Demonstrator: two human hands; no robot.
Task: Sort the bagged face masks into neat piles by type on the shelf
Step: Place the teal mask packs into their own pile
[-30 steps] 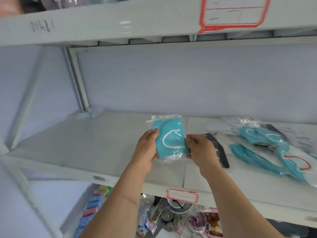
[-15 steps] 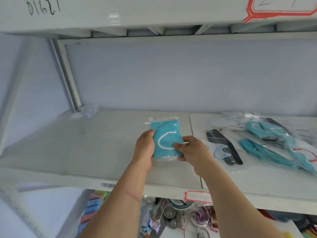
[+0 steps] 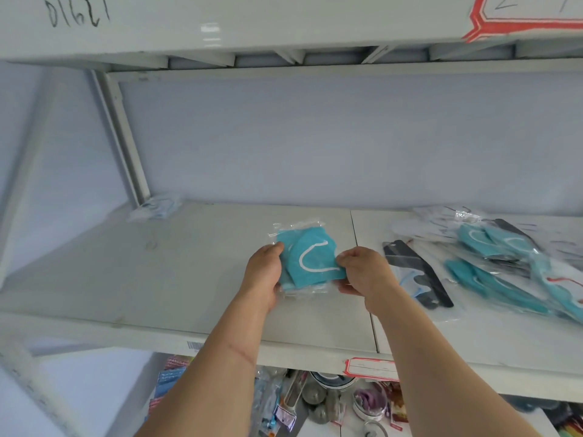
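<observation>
Head view, nearest first: two bare forearms reach up over the front edge of the white metal shelf board [image 3: 132,279]. Left hand [image 3: 263,275] pinches the left edge of a clear plastic bag holding a folded teal face mask with a white ear loop [image 3: 307,258], thumb on top; right hand [image 3: 362,272] pinches its right edge. The bag sits low over the shelf board, near its middle seam; whether it touches the board I cannot tell. To do this step well, I judge both hands should keep the bag flat and square to the shelf board's front edge and lay it on bare board, so a pile can grow straight. Right of the bag, on the shelf board, lies a bagged black mask [image 3: 419,272], and further right a loose heap of bagged teal masks [image 3: 504,266], overlapping and skewed, likely to slide into a fresh pile. Far back in the shelf board's left corner rests a small crumpled clear bag [image 3: 154,208]
</observation>
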